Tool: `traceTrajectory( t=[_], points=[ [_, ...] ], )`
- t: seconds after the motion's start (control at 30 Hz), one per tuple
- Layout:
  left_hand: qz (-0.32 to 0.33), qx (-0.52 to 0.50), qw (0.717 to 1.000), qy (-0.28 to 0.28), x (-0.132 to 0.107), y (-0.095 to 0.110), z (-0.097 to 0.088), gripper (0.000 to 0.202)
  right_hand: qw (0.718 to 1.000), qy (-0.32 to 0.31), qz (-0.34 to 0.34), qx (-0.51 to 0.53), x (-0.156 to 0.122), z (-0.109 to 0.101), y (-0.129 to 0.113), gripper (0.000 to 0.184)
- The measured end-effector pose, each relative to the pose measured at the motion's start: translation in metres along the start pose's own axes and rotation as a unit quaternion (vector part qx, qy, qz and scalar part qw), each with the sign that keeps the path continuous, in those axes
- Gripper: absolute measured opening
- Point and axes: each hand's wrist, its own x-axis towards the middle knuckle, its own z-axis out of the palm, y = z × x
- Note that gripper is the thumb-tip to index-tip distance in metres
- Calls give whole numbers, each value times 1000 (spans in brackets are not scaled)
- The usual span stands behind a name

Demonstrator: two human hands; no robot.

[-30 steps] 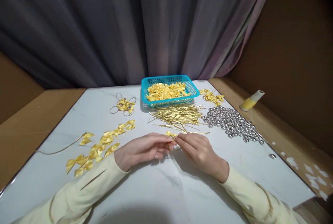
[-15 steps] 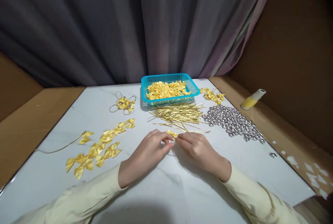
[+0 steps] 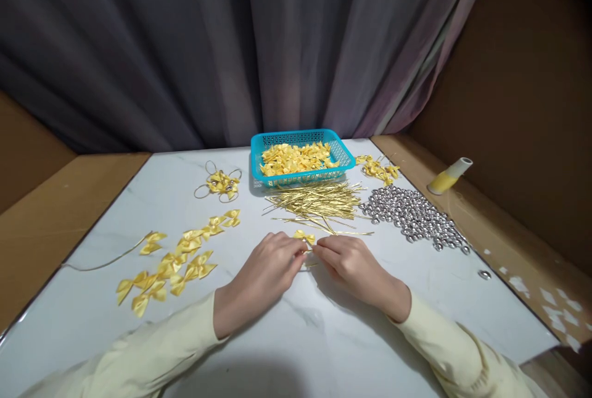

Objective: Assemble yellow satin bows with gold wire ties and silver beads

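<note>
At the middle of the table, my left hand point(image 3: 271, 265) and my right hand point(image 3: 356, 265) face each other with a small gap between them. Both are closed in a pinch. A yellow satin bow point(image 3: 303, 236) shows just beyond the fingertips. Between the hands runs a thin gold cord point(image 3: 309, 265), its lower part showing under the fingers. How the cord joins the bow is hidden by my fingers. Just past my hands lies a heap of gold cords point(image 3: 319, 202).
Behind the heap stands a blue basket point(image 3: 303, 181) of yellow bows. Silver rings point(image 3: 411, 216) spread at right, near a thread cone point(image 3: 449, 177). Loose bows point(image 3: 171, 265) and one bow's cord point(image 3: 111, 264) lie left. Looped bow pieces point(image 3: 222, 184) sit behind them.
My left hand has turned slightly, its fingers closing in more. The cord below the fingers has shifted from a rounded loop to a flatter line. My right hand stays in place.
</note>
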Motion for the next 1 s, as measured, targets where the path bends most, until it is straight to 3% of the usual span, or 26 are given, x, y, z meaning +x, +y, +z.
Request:
traceTrajectory(
  t=[0.43, 0.73, 1.0],
  points=[
    [38, 36, 999, -1, -1, 4, -2, 23, 1000, -22, 8, 3, 0, 1, -2, 24],
    [99, 99, 990, 2, -1, 2, 2, 27, 999, -33, 21, 25, 0, 0, 0, 23],
    [93, 41, 995, -6, -3, 2, 2, 26, 998, -20, 36, 53, -1, 1, 1, 20]
  ],
)
